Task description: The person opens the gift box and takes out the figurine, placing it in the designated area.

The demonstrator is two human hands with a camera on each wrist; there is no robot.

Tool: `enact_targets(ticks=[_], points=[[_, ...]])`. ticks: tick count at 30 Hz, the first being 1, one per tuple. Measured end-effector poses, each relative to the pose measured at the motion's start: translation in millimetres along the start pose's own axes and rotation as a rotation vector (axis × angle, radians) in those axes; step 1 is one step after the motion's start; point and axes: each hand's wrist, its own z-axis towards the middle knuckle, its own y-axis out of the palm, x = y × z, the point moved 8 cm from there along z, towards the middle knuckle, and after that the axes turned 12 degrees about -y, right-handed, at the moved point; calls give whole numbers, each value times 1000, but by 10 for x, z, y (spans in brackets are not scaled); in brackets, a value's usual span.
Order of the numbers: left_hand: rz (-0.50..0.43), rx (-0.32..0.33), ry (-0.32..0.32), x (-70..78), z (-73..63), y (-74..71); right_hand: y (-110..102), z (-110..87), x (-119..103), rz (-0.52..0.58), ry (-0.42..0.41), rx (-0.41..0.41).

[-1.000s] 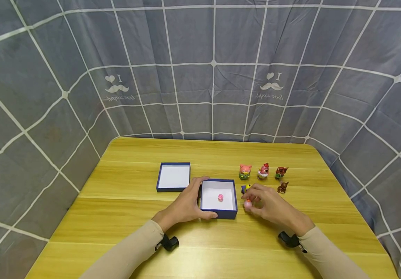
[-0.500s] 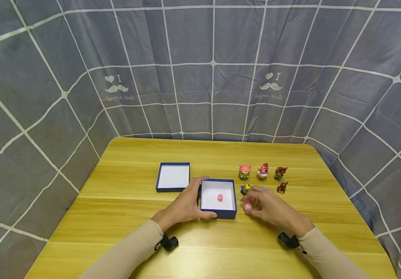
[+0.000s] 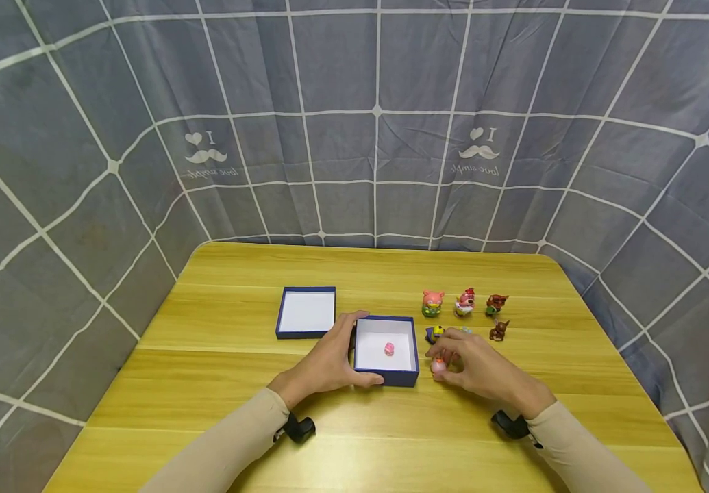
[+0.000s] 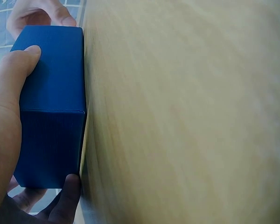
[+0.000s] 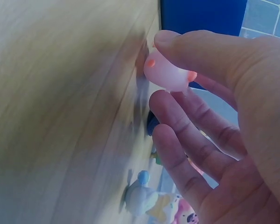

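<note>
The left hand [image 3: 329,356] holds a square blue box [image 3: 388,378] with a white inside, its thumb on the front wall and fingers round the far side. In the left wrist view, the thumb lies on the blue wall of the box [image 4: 56,84]. A small pink figurine [image 3: 389,349] lies inside. Just right of the box, the right hand [image 3: 477,359] pinches a pale pink figurine [image 3: 437,366] at the tabletop. The right wrist view shows the thumb against this round figurine [image 5: 165,72], which has orange spots; the other fingers spread below it.
The box's lid [image 3: 308,313] lies inside-up at the back left. Behind the right hand stand a pink pig-like figurine [image 3: 433,304], a red-capped one [image 3: 464,302] and brown ones [image 3: 499,331]. A yellow-and-blue figurine [image 3: 434,334] is beside the box. Another pale figurine [image 5: 141,199] is partly hidden.
The right hand has shifted very slightly, and more of the pale pink figurine and the yellow-and-blue one shows. The left hand and the box stay in place.
</note>
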Motion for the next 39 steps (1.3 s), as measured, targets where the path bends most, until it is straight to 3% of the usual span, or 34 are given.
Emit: enact_targets(ticks=[17,39], points=[[-6,-2,4,5,10,-2,-19,-16,-13,-3,22,-21],[-6,0,11,12,3,-11,-36,-25,-25,36,8,29]])
